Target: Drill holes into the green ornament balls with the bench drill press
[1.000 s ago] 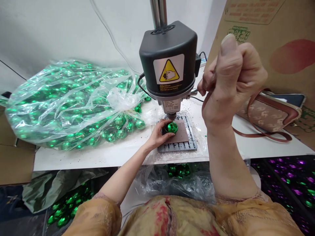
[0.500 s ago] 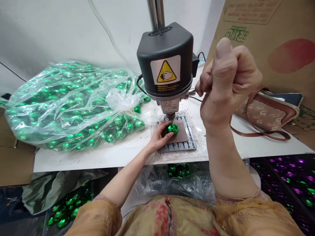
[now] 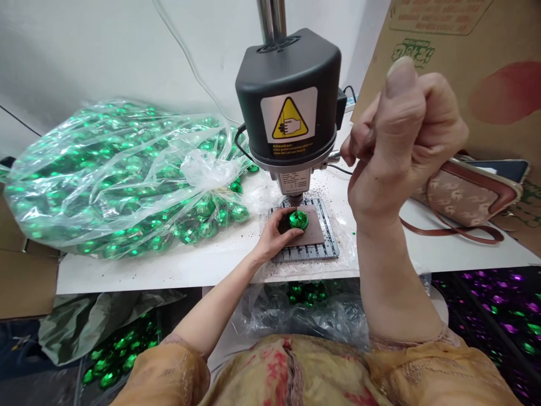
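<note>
A shiny green faceted ball [image 3: 298, 220] sits on a brown square pad under the drill press [image 3: 289, 107]. My left hand [image 3: 274, 232] is closed on the ball's left side, thumb in front and fingers behind. The thin drill bit [image 3: 296, 211] comes down from the chuck to the top of the ball; whether it has gone in, I cannot tell. Raised at the right, my right hand [image 3: 401, 141] makes a fist around the drill press lever [image 3: 333, 156]. Most of the lever is hidden by the fingers.
A clear bag [image 3: 127, 180] full of green balls lies to the left. At the right are a patterned purse [image 3: 469, 192] with a brown strap and a large cardboard box [image 3: 465, 34]. Dark shavings dot the white table [image 3: 169, 270]. More balls lie below its edge.
The drill bit now shows between chuck and ball. My right hand appears slightly farther right and the machine head slightly larger. My left hand keeps its hold on the ball.
</note>
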`<state>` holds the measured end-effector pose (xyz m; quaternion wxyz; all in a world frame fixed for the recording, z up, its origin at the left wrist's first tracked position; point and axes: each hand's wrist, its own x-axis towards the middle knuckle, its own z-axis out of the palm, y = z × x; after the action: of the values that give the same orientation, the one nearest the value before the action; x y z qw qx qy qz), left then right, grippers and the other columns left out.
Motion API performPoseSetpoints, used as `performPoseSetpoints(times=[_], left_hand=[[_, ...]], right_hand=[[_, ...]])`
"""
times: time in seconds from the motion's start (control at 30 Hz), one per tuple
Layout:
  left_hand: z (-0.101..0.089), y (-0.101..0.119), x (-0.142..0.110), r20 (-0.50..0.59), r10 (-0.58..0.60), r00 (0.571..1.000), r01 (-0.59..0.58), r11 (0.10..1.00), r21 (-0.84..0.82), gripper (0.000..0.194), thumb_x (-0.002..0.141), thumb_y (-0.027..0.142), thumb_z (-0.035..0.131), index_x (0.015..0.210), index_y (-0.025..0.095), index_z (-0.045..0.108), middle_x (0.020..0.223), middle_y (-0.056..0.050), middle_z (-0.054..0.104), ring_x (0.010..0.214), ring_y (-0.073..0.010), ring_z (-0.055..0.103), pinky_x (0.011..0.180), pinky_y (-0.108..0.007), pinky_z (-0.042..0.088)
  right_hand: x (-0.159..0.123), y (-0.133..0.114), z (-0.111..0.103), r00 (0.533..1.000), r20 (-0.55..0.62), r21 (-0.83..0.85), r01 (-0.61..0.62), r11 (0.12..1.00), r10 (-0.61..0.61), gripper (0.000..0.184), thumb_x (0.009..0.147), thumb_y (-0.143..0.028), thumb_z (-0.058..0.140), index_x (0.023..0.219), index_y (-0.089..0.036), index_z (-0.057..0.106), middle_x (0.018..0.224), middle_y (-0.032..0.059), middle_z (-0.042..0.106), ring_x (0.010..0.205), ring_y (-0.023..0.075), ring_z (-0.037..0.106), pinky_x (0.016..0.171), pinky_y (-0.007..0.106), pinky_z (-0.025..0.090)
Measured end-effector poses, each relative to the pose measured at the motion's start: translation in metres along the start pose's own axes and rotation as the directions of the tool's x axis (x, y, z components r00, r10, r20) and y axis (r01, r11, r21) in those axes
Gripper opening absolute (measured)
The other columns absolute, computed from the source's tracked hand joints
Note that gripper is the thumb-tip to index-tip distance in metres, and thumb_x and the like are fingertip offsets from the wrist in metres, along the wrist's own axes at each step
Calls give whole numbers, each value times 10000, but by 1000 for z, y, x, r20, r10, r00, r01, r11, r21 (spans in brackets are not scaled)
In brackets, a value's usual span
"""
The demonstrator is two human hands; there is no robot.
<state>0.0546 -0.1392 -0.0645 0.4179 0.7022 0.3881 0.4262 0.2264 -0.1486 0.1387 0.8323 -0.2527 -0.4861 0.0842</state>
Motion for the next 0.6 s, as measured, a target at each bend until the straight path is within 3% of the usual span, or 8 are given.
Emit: performPoseSetpoints(times=[0.13, 0.3, 0.43, 0.6], left_hand=[[1, 0, 2, 7, -14, 1000, 13, 997, 73, 646, 848, 597, 804, 1339, 218, 621, 1328, -125, 696, 1228, -308, 670, 1095, -477, 519], [1, 3, 1, 22, -11, 1000, 9, 997, 80, 641, 849, 573, 813, 1344, 217, 615, 1332, -127, 698, 1239, -315, 669, 1096, -478, 519], [2, 5, -1, 14, -13, 1000, 12, 996, 84, 644, 853, 565, 811, 1347, 206, 606, 1338, -137, 699, 1233, -319, 674, 1094, -493, 525], [3, 4, -2, 6, -30, 1000, 30, 997, 76, 647, 837, 564, 825, 1340, 219, 611, 1329, -127, 700, 1233, -320, 671, 1095, -495, 519]], right_hand=[[0, 1, 0, 999, -24, 40, 25, 999, -24, 400, 963, -319, 538, 639, -209, 331, 557, -80, 338, 488, -6, 362, 593, 234, 370], [-3, 4, 0, 999, -43, 13, 31, 999, -30, 435, 968, -357, 552, 629, -203, 325, 560, -69, 331, 483, 5, 374, 552, 232, 319], [-11, 12, -4, 988, -113, 53, 116, 992, -109, 517, 927, -417, 634, 587, -198, 314, 519, -61, 311, 454, 34, 334, 483, 267, 259], [-23, 18, -13, 983, -71, 118, 179, 977, -172, 544, 951, -326, 608, 585, -192, 227, 501, -48, 246, 459, 46, 259, 452, 283, 224]])
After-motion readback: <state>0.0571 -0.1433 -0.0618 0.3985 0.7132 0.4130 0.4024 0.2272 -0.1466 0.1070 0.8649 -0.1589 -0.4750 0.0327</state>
